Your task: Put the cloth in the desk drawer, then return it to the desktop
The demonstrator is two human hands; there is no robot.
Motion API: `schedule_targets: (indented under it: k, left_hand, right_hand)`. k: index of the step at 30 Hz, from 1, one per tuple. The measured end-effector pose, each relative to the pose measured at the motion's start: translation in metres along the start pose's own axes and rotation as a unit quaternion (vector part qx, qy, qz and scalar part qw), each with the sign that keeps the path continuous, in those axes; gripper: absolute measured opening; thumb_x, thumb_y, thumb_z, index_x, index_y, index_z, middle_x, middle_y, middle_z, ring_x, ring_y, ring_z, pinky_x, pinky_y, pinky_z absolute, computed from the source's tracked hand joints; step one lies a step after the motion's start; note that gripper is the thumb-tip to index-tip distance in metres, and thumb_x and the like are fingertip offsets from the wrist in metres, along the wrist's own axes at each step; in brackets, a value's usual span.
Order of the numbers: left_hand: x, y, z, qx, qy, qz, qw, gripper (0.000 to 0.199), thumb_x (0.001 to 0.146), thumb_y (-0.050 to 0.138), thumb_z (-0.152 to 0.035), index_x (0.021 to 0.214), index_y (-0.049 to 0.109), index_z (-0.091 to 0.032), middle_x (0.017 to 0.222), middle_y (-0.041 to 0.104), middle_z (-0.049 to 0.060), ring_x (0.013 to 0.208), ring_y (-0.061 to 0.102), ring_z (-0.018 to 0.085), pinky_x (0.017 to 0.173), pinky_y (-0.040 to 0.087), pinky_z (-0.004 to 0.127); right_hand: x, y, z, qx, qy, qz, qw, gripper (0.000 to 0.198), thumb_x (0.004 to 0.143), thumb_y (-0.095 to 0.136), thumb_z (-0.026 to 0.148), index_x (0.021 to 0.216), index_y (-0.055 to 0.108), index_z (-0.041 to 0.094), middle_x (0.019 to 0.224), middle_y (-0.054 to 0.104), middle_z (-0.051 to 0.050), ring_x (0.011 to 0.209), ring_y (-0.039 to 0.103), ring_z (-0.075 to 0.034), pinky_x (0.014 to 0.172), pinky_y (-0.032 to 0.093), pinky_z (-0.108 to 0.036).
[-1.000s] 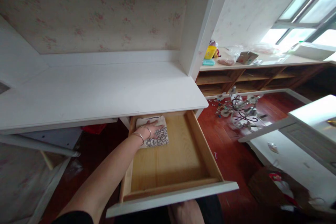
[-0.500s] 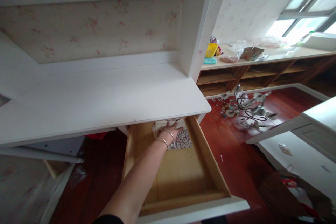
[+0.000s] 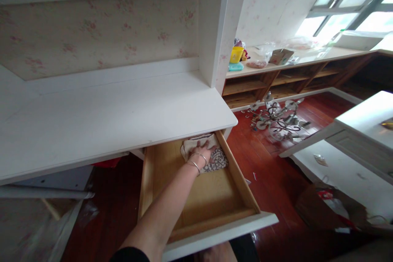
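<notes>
My left hand (image 3: 203, 153) reaches into an open wooden drawer (image 3: 242, 180) under a white desk (image 3: 116, 118). It presses down on a crumpled cloth (image 3: 218, 159), beige with a dark pattern, in the drawer's back right corner. Two thin bangles sit on the wrist. The cloth's far end is hidden under the desk top. A patch of skin (image 3: 215, 252) shows below the drawer's white front panel (image 3: 221, 233); I cannot tell whether it is my right hand.
A chandelier (image 3: 276, 116) lies on the red wooden floor to the right. Behind it runs a low shelf (image 3: 276, 80) with a yellow tub (image 3: 236, 54) and a cardboard box (image 3: 281, 56). White furniture panels (image 3: 346, 172) and a bag (image 3: 325, 204) lie at right.
My left hand slid the cloth from the drawer's back left to its back right corner. The view shifted slightly.
</notes>
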State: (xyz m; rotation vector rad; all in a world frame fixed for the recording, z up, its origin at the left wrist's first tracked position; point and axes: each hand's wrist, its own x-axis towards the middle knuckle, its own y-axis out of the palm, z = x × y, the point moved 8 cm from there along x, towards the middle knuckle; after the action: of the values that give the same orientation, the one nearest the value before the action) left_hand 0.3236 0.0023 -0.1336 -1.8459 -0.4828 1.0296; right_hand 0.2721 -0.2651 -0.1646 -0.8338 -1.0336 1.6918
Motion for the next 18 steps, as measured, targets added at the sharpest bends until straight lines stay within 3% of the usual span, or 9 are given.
schedule_targets:
  k: [11,18]
  left_hand:
    - [-0.07,0.046,-0.058,0.014,0.064,0.001,0.998,0.08,0.078,0.06,-0.058,0.148,0.028,-0.038,0.16,0.016,0.008,0.138,0.02,0.05,0.095,0.043,0.059]
    - [-0.094,0.066,-0.061,0.044,0.103,-0.01,0.994,0.082,0.078,0.062,-0.058,0.149,0.026,-0.035,0.16,0.016,0.01,0.141,0.025,0.038,0.112,0.023,0.057]
  right_hand:
    - [0.003,-0.02,0.014,-0.029,-0.015,0.019,0.999,0.025,0.076,0.059,0.014,0.094,0.075,0.022,0.097,0.074,-0.007,0.086,0.069,-0.025,0.08,0.051,-0.03]
    - [-0.001,-0.047,0.024,-0.054,-0.018,0.034,0.998,0.024,0.084,0.052,0.014,0.092,0.073,0.023,0.088,0.074,-0.006,0.076,0.07,-0.024,0.065,0.051,-0.029]
